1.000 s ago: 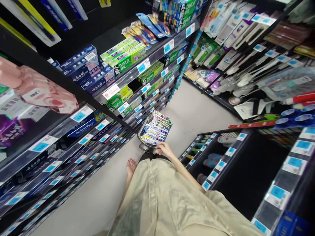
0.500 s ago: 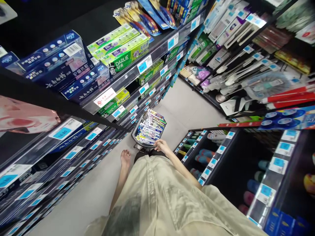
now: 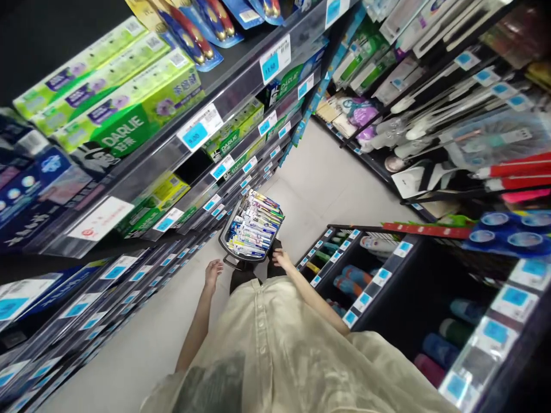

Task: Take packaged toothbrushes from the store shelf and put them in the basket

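A dark basket [image 3: 223, 232] stands low in front of my legs, filled with packaged toothbrushes [image 3: 256, 228] lying in a row. My left hand [image 3: 213, 272] hangs to the left of the basket's near end, near its handle [image 3: 232, 264]. Its fingers are loosely bent and apart, with nothing in them. Just right of the basket's near corner is my right hand [image 3: 282, 259], fingers extended in front of my dark trouser leg. It appears empty and a small gap separates it from the rim.
Shelves of green toothpaste boxes [image 3: 142, 117] and price tags [image 3: 200, 131] run along the left. At right, a low shelf unit [image 3: 387, 275] holds bottles. Hanging goods [image 3: 430, 120] fill the far right rack. Pale floor [image 3: 318, 183] stretches between them.
The view has shifted forward along the left shelves. My right hand has come off the basket's rim to its right side. My left hand has risen closer to the handle.
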`<action>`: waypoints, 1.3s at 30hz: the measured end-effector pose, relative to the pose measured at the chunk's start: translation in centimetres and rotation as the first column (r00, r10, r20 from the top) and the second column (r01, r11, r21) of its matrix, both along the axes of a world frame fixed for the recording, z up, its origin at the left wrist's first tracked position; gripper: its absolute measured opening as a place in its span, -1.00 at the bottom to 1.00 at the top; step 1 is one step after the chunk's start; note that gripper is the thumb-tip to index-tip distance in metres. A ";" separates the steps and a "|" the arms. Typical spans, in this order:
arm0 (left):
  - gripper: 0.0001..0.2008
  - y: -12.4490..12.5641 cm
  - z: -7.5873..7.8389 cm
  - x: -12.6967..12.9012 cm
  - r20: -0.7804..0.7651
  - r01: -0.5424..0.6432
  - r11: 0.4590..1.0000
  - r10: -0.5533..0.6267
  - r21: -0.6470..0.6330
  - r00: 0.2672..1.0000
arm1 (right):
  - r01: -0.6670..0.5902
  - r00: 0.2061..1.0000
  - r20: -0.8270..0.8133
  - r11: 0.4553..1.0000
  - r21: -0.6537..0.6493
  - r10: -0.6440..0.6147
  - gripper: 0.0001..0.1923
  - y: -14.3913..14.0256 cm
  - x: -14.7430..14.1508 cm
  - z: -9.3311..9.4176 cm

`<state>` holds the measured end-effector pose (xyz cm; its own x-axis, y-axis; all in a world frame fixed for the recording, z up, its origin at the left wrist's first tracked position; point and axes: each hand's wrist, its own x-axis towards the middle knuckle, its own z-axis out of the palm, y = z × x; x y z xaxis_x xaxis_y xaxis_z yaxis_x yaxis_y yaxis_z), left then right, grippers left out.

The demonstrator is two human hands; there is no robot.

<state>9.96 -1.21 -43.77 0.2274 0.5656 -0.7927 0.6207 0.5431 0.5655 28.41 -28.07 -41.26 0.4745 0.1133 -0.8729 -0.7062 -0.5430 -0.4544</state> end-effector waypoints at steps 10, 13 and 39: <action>-0.86 -6.3 -6.3 13.7 -0.233 0.634 0.753 -0.593 0.178 0.770 | -0.385 0.921 -0.161 0.887 -0.254 0.354 -0.47 -8.6 4.9 -9.8; -0.76 -6.6 -10.6 18.0 -0.293 0.759 0.619 -0.701 0.203 0.650 | -0.447 0.890 -0.224 0.858 -0.252 0.398 -0.54 -10.9 3.0 -12.5; -0.82 -2.0 -23.8 25.4 -0.561 0.983 0.158 -0.808 0.091 0.182 | -0.696 0.673 -0.468 0.705 -0.136 0.573 -0.20 -16.2 0.3 -19.9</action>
